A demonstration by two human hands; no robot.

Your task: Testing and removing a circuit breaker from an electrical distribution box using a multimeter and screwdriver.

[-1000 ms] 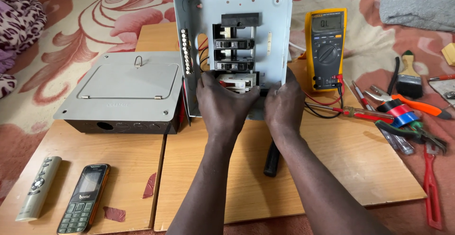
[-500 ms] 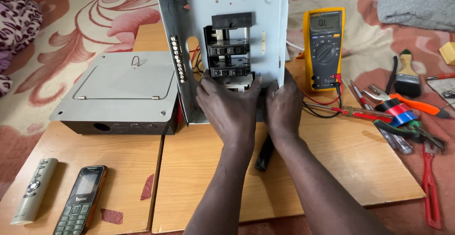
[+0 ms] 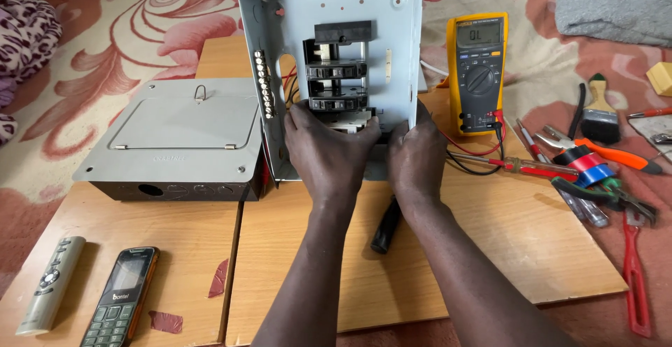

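Nearest the camera: a grey remote control (image 3: 49, 285) and a black keypad phone (image 3: 120, 296) lie flat at the left front of the wooden worktop (image 3: 490, 249), well apart from the work. A black-handled tool (image 3: 386, 225) lies on the worktop between the two forearms, within easy reach.

Middle ground: both hands are on the lower part of an open grey breaker panel box (image 3: 336, 39) that stands upright near the back of the worktop, open side toward the camera. The left hand (image 3: 329, 147) covers the bottom of the breaker stack (image 3: 338, 74), fingers curled inward and pressed on a breaker there; exactly what the fingertips pinch is hidden by the back of the hand. The right hand (image 3: 418, 154) clasps the box's lower right edge, fingers wrapped round it, likely to steady the box against the push of the other hand.

Left of the box: a closed grey metal enclosure (image 3: 178, 140) lies lid-up, touching or just beside the box's left wall.

Right of it: a yellow multimeter (image 3: 478, 74) is propped upright, display facing the person, red and black leads (image 3: 483, 154) trailing onto the worktop. Farther right, on the floral bedcover (image 3: 140, 32): pliers (image 3: 607, 191), rolls of tape (image 3: 581, 165), a paintbrush (image 3: 600, 116).
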